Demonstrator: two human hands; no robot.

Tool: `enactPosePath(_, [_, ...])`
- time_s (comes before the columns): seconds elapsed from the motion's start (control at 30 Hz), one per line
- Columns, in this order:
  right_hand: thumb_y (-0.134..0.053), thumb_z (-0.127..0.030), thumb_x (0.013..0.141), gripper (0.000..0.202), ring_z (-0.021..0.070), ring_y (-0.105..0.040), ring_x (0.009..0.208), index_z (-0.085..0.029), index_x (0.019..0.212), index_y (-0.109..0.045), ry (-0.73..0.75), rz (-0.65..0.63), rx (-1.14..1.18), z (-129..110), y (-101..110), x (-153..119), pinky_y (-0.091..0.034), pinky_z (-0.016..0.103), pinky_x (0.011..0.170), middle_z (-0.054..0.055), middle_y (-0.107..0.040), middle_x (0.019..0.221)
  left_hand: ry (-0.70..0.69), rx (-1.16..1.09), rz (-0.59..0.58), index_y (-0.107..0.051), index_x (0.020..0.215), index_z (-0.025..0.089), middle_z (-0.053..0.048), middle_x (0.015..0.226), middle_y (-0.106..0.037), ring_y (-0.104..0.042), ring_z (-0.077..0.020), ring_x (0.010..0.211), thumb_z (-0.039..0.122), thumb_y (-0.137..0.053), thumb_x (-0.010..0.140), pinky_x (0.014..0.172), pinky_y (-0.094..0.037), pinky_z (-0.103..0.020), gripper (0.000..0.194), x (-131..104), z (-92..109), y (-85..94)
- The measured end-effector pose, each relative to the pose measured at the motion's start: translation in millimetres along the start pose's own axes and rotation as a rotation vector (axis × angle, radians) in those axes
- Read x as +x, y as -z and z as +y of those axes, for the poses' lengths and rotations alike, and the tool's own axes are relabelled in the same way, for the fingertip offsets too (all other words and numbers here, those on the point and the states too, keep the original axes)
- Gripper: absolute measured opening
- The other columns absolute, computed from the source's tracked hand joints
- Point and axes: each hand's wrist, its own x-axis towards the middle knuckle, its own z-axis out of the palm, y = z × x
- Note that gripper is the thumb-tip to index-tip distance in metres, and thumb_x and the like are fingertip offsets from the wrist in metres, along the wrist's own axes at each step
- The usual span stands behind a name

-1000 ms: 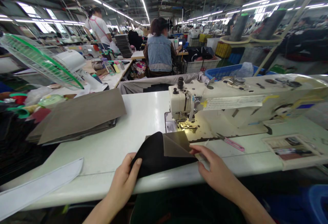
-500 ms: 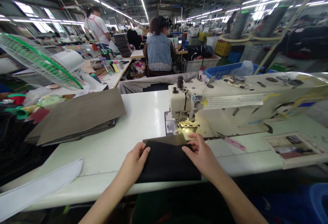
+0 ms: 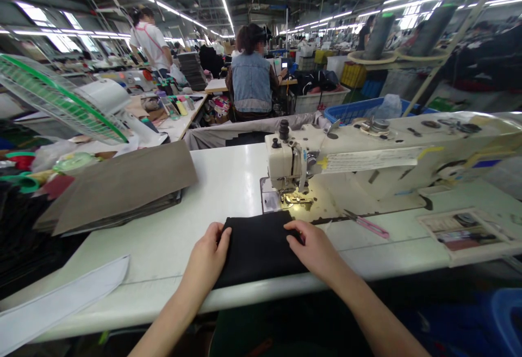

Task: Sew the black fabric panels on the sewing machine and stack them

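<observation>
A black fabric piece (image 3: 256, 248) lies flat on the white table in front of the sewing machine (image 3: 285, 161). My left hand (image 3: 210, 251) pinches its left edge between thumb and fingers. At the right edge, my right hand (image 3: 312, 245) is closed on the cloth with curled fingers. The fabric's far edge lies just short of the machine's needle plate (image 3: 271, 200). The brown-grey layer seen under the black one earlier is now hidden.
Pink-handled snips (image 3: 369, 223) lie right of my right hand, beside a tool tray (image 3: 468, 232). A stack of brown-grey panels (image 3: 130, 183) sits at the left, near a white strip (image 3: 69, 297) and a green-rimmed fan (image 3: 61, 98). A person in a denim vest (image 3: 250, 82) sits ahead.
The black fabric's top edge has moved away from me and now covers the brown-grey layer. Both hands have shifted slightly left, still gripping the sides.
</observation>
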Motion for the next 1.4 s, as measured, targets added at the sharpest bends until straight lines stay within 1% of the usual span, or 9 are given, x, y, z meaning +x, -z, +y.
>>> enactPosePath(0.07, [-0.058, -0.027, 0.085, 0.017, 0.0197, -0.065, 0.077, -0.024, 0.095, -0.072, 0.013, 0.014, -0.010, 4.0, -5.0, -0.2, -0.052, 0.034, 0.077, 0.003, -0.074, 0.089, -0.026, 0.049, -0.032, -0.050, 0.078, 0.026, 0.000, 0.063, -0.061, -0.062, -0.0234, 0.060, 0.049, -0.043, 0.088, 0.060, -0.042, -0.032, 0.026, 0.9, -1.1, -2.7])
enactPosePath(0.17, [-0.058, -0.032, 0.089, 0.018, 0.0210, -0.067, 0.084, -0.023, 0.095, -0.073, 0.031, 0.043, -0.017, 7.4, -7.8, -2.5, -0.053, 0.035, 0.083, 0.004, -0.074, 0.093, -0.037, 0.065, -0.050, -0.049, 0.077, 0.026, 0.002, 0.060, -0.059, -0.059, -0.0223, 0.056, 0.049, -0.044, 0.087, 0.059, -0.040, -0.031, 0.025, -1.2, -2.0, -4.8])
enactPosePath(0.3, [-0.059, -0.030, 0.090, 0.020, 0.0216, -0.067, 0.086, -0.022, 0.103, -0.072, 0.078, 0.115, -0.075, 8.6, -6.9, -3.5, -0.053, 0.035, 0.082, 0.006, -0.071, 0.096, -0.027, 0.048, -0.029, -0.050, 0.082, 0.026, 0.001, 0.063, -0.061, -0.061, -0.0235, 0.058, 0.049, -0.042, 0.089, 0.059, -0.041, -0.031, 0.026, -5.7, -1.1, -4.6])
enactPosePath(0.5, [-0.053, -0.021, 0.090, 0.018, 0.0209, -0.066, 0.085, -0.022, 0.092, -0.071, 0.150, 0.177, -0.123, 13.0, -4.0, 0.9, -0.053, 0.035, 0.080, 0.005, -0.069, 0.090, 0.011, 0.076, 0.036, -0.051, 0.084, 0.025, 0.000, 0.064, -0.061, -0.062, -0.0249, 0.060, 0.050, -0.043, 0.089, 0.058, -0.041, -0.032, 0.027, -9.1, 1.8, -7.3])
enactPosePath(0.6, [-0.056, -0.025, 0.090, 0.016, 0.0197, -0.066, 0.079, -0.023, 0.092, -0.071, 0.139, 0.143, -0.115, 12.6, -1.9, 1.8, -0.053, 0.033, 0.076, 0.004, -0.069, 0.087, 0.003, 0.061, 0.021, -0.052, 0.082, 0.025, 0.000, 0.064, -0.060, -0.062, -0.0239, 0.060, 0.051, -0.044, 0.089, 0.059, -0.041, -0.031, 0.028, -9.0, 1.8, -8.9])
enactPosePath(0.7, [-0.060, -0.030, 0.090, 0.017, 0.0183, -0.064, 0.073, -0.024, 0.099, -0.073, 0.089, 0.109, -0.093, 11.8, -0.2, 4.1, -0.052, 0.033, 0.074, 0.003, -0.069, 0.085, 0.003, 0.051, 0.012, -0.052, 0.080, 0.026, 0.000, 0.064, -0.060, -0.061, -0.0230, 0.060, 0.052, -0.044, 0.088, 0.059, -0.041, -0.030, 0.028, -8.2, 1.4, -8.8])
enactPosePath(0.83, [-0.058, -0.024, 0.089, 0.019, 0.0178, -0.063, 0.073, -0.023, 0.095, -0.075, 0.080, 0.072, -0.076, 13.9, 1.6, 7.4, -0.051, 0.032, 0.073, 0.003, -0.070, 0.084, 0.008, 0.058, 0.011, -0.050, 0.075, 0.026, 0.002, 0.060, -0.057, -0.059, -0.0217, 0.056, 0.051, -0.046, 0.087, 0.057, -0.038, -0.029, 0.028, -7.2, 1.7, -8.2])
enactPosePath(1.03, [-0.053, -0.025, 0.091, 0.022, 0.0184, -0.062, 0.074, -0.023, 0.095, -0.075, 0.115, 0.106, -0.071, 18.5, 2.7, 3.5, -0.049, 0.031, 0.072, 0.003, -0.067, 0.082, 0.025, 0.049, 0.021, -0.050, 0.075, 0.026, 0.002, 0.059, -0.056, -0.058, -0.0213, 0.056, 0.052, -0.045, 0.086, 0.057, -0.038, -0.030, 0.029, -6.9, 2.1, -9.1])
enactPosePath(1.4, [-0.052, -0.021, 0.090, 0.023, 0.0177, -0.061, 0.072, -0.019, 0.096, -0.075, 0.142, 0.127, -0.079, 20.3, 1.7, 2.8, -0.048, 0.030, 0.070, 0.003, -0.064, 0.079, 0.054, 0.092, -0.007, -0.049, 0.078, 0.025, 0.000, 0.062, -0.057, -0.059, -0.0227, 0.059, 0.050, -0.041, 0.086, 0.058, -0.038, -0.031, 0.027, -5.5, 4.7, -7.6])
